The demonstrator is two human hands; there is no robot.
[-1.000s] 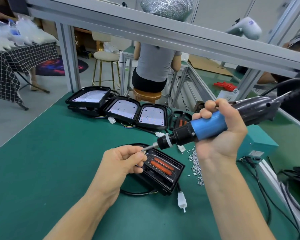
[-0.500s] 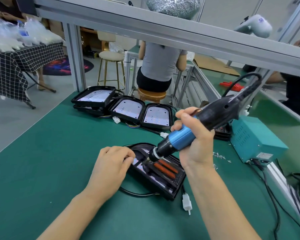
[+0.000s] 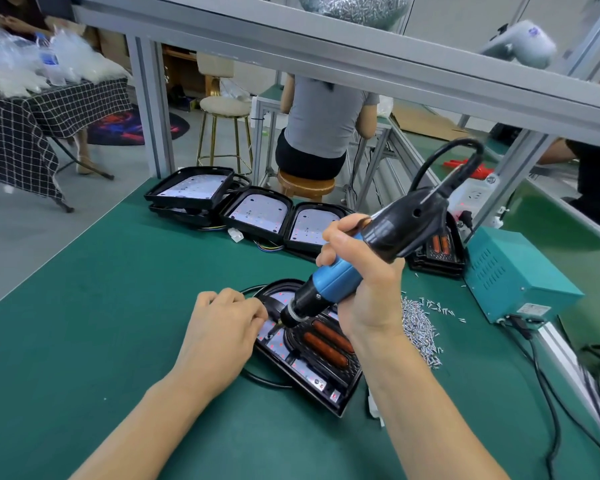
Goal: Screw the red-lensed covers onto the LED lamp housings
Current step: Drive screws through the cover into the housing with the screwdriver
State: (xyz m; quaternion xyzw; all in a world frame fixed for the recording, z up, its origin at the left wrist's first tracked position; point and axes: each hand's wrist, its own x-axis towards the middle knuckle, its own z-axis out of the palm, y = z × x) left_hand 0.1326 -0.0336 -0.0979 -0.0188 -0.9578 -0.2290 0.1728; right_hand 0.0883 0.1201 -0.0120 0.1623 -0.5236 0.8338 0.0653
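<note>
Green bench mat (image 3: 84, 323), factory floor beyond. Nearest: lamp housing (image 3: 340, 398), black, flat on the mat, with a red-lensed cover (image 3: 326, 341) lying in it and a black cable curling from under it. Left hand (image 3: 222, 327): fingers curled, tips pinched at the housing's upper left edge beside the tool tip. Right hand (image 3: 364, 289): fingers wrapped round the blue grip of an electric screwdriver (image 3: 371, 251), tilted, tip down on the cover. Loose screws (image 3: 420, 327): heap just right of the housing. Teal power box (image 3: 520, 282): far right. Open housings (image 3: 253, 213): row at the far edge, white boards showing. Seated person (image 3: 323, 123): on a stool beyond the bench, back turned.
</note>
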